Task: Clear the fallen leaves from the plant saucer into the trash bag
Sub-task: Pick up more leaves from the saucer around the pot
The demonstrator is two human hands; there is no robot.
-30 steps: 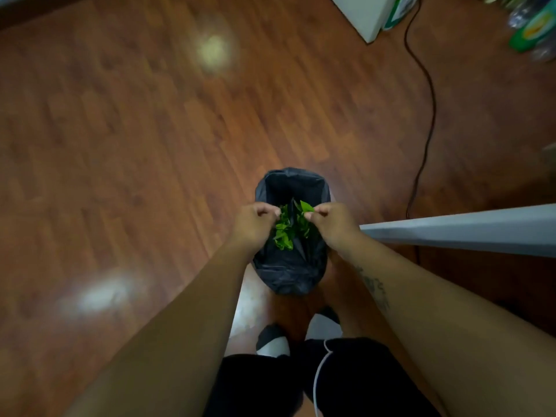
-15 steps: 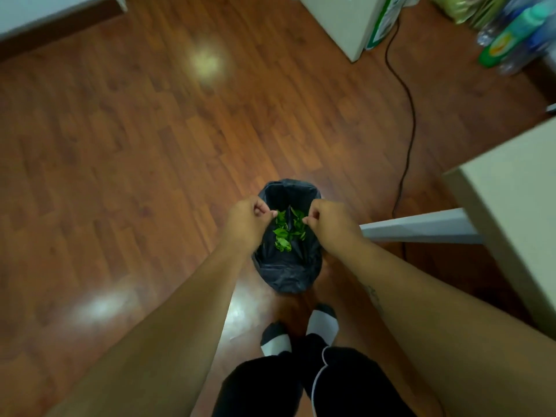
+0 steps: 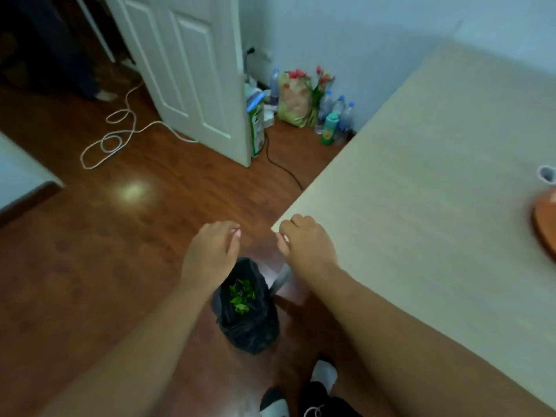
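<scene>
Floor (image 3: pixel 126 236): reddish wood, white cable coiled far left; pale bench (image 3: pixel 421 191) on the right
Trash bag (image 3: pixel 252 329): black, standing open on the floor beside the bench; green leaves (image 3: pixel 240 296) inside
Left hand (image 3: pixel 210 251): above the bag, fingers loosely curled, empty
Right hand (image 3: pixel 307 239): at the bench corner, fingers curled, holding nothing
Saucer (image 3: pixel 544 224): orange, far right on the bench

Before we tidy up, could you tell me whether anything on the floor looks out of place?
A white cord lies in loose loops across the floor by the door, a possible trip hazard. The leaves sit inside the trash bag; none look spilled.
</scene>
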